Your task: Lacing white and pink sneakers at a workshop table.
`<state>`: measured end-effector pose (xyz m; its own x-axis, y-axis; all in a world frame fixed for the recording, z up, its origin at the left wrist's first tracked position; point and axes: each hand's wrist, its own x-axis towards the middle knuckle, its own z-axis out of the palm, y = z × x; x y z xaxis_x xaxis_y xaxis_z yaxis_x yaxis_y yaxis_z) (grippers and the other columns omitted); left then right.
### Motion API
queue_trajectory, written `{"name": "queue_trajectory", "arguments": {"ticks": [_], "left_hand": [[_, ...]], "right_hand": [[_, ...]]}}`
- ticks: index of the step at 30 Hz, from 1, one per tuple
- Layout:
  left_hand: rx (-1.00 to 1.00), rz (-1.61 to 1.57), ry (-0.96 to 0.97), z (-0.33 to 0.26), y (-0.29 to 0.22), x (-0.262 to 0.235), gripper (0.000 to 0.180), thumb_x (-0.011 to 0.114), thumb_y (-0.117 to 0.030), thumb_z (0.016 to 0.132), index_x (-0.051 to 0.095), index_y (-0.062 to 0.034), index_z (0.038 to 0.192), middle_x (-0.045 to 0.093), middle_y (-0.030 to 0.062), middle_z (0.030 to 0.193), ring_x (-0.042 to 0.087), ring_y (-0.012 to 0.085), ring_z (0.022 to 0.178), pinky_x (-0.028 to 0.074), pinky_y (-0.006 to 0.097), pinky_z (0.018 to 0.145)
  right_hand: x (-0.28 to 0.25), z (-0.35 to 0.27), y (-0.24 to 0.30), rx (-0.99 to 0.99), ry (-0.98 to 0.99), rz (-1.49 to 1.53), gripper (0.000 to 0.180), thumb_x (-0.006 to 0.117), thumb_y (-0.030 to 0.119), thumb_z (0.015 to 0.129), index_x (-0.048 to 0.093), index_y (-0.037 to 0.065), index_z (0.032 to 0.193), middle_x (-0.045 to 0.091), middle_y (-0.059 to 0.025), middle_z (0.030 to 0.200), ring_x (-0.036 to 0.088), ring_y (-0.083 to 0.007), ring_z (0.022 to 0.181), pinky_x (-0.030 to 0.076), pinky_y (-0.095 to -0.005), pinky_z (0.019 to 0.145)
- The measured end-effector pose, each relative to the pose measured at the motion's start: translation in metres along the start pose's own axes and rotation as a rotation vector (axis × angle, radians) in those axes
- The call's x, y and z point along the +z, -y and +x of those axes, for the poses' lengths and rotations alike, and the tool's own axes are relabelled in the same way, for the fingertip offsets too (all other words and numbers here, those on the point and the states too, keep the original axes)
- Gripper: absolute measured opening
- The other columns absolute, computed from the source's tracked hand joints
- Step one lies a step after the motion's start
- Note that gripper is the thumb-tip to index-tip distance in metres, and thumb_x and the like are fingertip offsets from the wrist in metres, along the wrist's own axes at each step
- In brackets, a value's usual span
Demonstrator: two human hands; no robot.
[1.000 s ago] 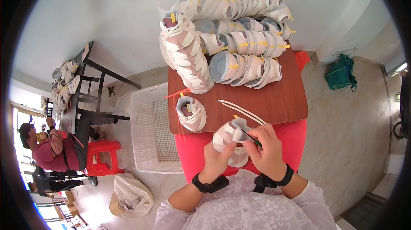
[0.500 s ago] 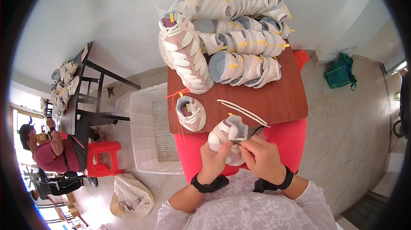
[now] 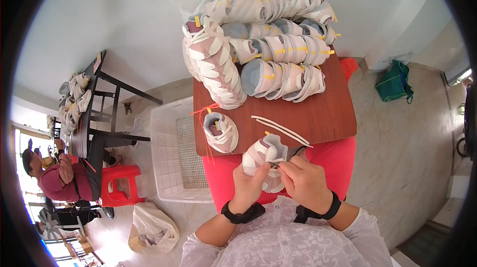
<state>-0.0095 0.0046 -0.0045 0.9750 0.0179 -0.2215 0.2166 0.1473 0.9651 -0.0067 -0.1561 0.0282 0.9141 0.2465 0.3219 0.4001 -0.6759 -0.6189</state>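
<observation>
Close together, left hand (image 3: pixel 251 186) gripping pink-white shoe upper (image 3: pixel 263 157), right hand (image 3: pixel 304 183) pinching its edge, wooden table (image 3: pixel 323 118) beyond

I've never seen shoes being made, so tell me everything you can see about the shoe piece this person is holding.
The shoe upper is soft and unsoled, made of white and dusty-pink panels that look like fabric and synthetic leather. Its opening faces up and away from the person, showing a pale lining. The left hand cups it from below, and the right hand pinches near its collar, where a thin dark tool or strip, hard to make out, sticks out. It is held over the red surface at the near edge of the wooden table.
</observation>
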Motion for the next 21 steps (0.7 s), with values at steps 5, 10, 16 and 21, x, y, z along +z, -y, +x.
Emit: {"name": "queue_trajectory", "arguments": {"ticks": [5, 10, 16, 21], "left_hand": [[0.054, 0.027, -0.009, 0.001, 0.007, 0.002, 0.022, 0.060, -0.002, 0.087, 0.063, 0.0025, 0.109, 0.067, 0.0040, 0.096, 0.061, 0.0083, 0.085, 0.049, 0.024, 0.071], [0.245, 0.234, -0.015, 0.002, 0.011, 0.000, 0.023, 0.062, 0.002, 0.083, 0.065, 0.0009, 0.105, 0.066, 0.0104, 0.095, 0.064, 0.0170, 0.082, 0.050, 0.029, 0.071], [0.407, 0.401, 0.002, 0.005, 0.007, 0.002, 0.021, 0.063, 0.002, 0.081, 0.066, 0.0006, 0.102, 0.066, 0.0167, 0.091, 0.065, 0.0275, 0.079, 0.051, 0.033, 0.067], [0.493, 0.473, -0.052, 0.006, 0.011, 0.006, 0.020, 0.063, 0.003, 0.078, 0.066, 0.0003, 0.098, 0.064, 0.0161, 0.085, 0.061, 0.0316, 0.072, 0.049, 0.036, 0.062]], "right_hand": [[0.004, -0.002, 0.003, -0.026, 0.033, -0.123, 0.009, 0.064, 0.006, 0.076, 0.058, 0.007, 0.082, 0.051, -0.0044, 0.073, 0.057, -0.0206, 0.057, 0.044, -0.0326, 0.047], [0.016, -0.001, -0.017, 0.032, 0.019, 0.252, 0.008, 0.062, 0.004, 0.079, 0.055, 0.003, 0.083, 0.056, -0.0046, 0.071, 0.057, -0.0182, 0.057, 0.042, -0.0303, 0.047], [0.025, -0.008, -0.020, 0.649, 0.234, 1.085, 0.008, 0.061, 0.005, 0.082, 0.053, 0.003, 0.083, 0.056, -0.0055, 0.070, 0.056, -0.0189, 0.056, 0.041, -0.0307, 0.048], [0.034, -0.013, -0.010, -0.013, -0.084, 0.020, 0.011, 0.060, 0.008, 0.086, 0.051, 0.004, 0.081, 0.055, -0.0013, 0.068, 0.053, -0.0089, 0.058, 0.039, -0.0288, 0.047]]}}
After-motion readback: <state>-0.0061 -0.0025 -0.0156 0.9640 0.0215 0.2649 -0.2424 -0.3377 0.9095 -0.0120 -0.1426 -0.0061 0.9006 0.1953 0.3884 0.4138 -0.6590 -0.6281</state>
